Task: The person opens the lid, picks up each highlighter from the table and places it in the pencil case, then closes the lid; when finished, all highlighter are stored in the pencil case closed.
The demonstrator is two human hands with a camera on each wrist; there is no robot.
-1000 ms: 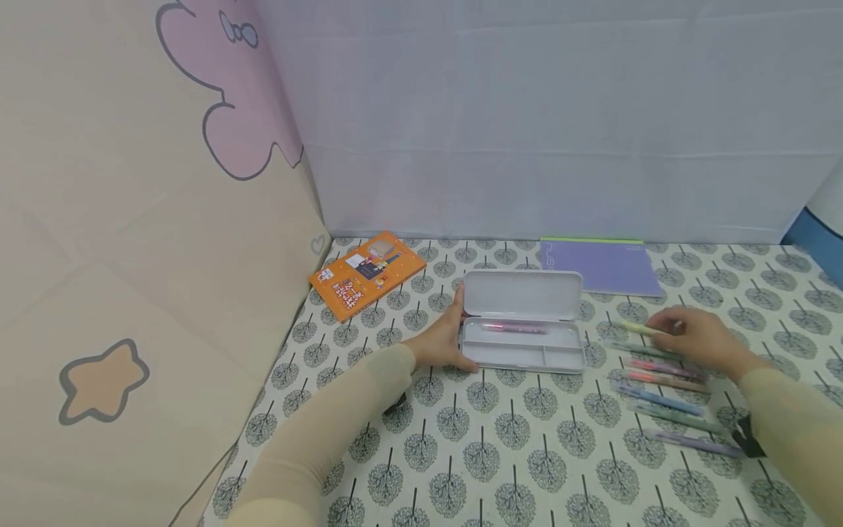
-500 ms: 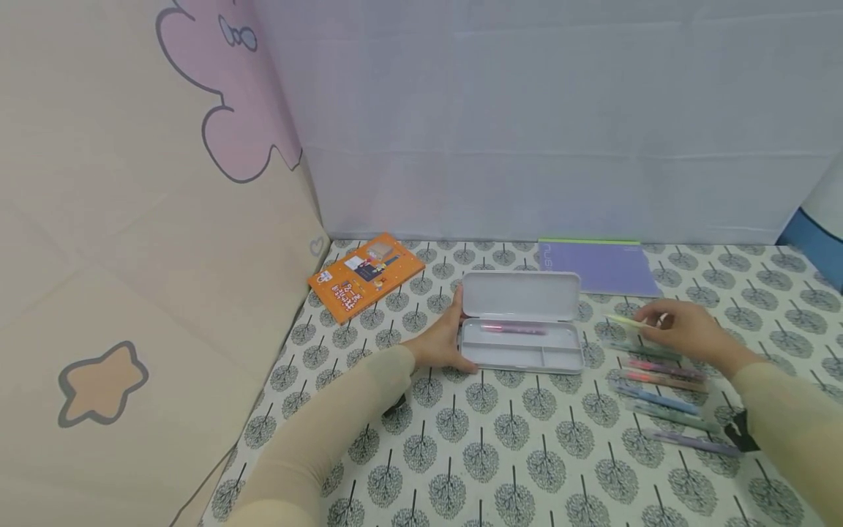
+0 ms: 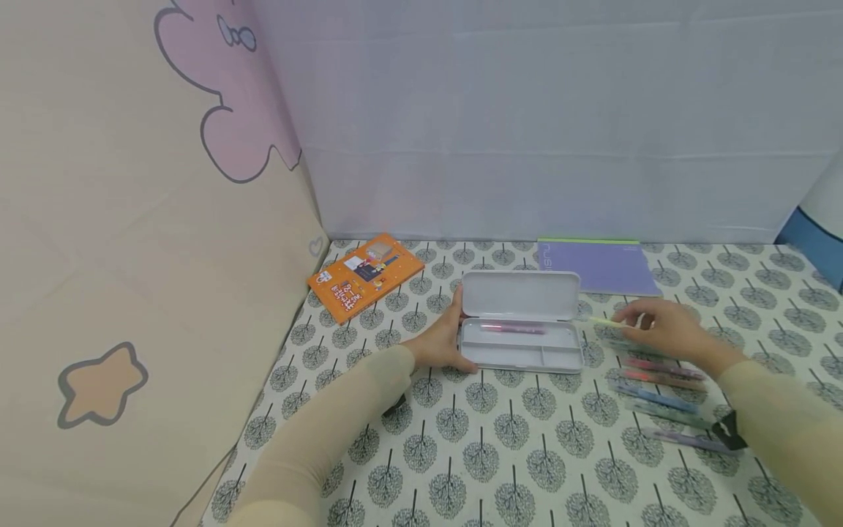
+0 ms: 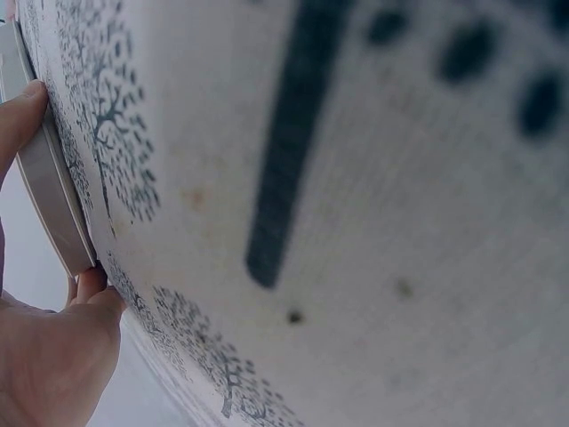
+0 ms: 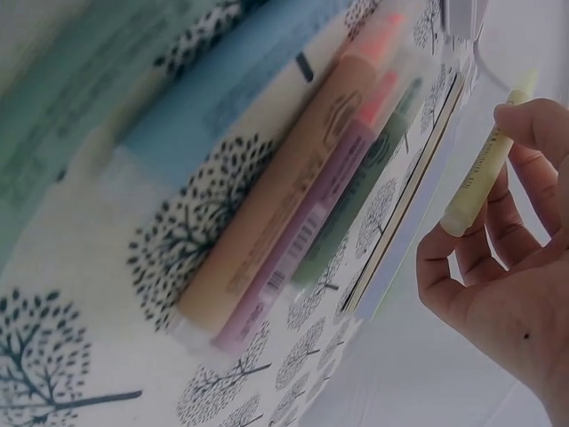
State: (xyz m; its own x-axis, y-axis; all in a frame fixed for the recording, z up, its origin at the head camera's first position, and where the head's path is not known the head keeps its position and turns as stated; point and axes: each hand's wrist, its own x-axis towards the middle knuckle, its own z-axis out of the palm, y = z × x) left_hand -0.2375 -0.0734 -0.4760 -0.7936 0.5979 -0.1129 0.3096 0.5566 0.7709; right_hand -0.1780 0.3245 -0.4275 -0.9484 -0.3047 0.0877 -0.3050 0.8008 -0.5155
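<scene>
The person's left hand rests against the left end of an open white pencil case, thumb by the front corner and fingers spread up toward the lid; the left wrist view shows thumb and fingers touching the case's side. The right hand pinches a yellow pen between thumb and fingertips; in the head view the pen's far tip points at the right end of the case, near it yet apart.

The case lies on a tree-patterned cloth, lid folded back; its tray has one long compartment at the back and two in front, the right one shorter; a pink pen lies lengthwise in the long one.

Below the right hand is a loose column of pens on the cloth: a dark green pen, partly covered by the hand in the head view; a pink-purple pen; an orange-brown pen; a blue pen; a pale green pen, its colour seemingly so through the blur; and a purple pen nearest the person. Behind the case lies a purple notebook; to its left, an orange book, set at a slant.
</scene>
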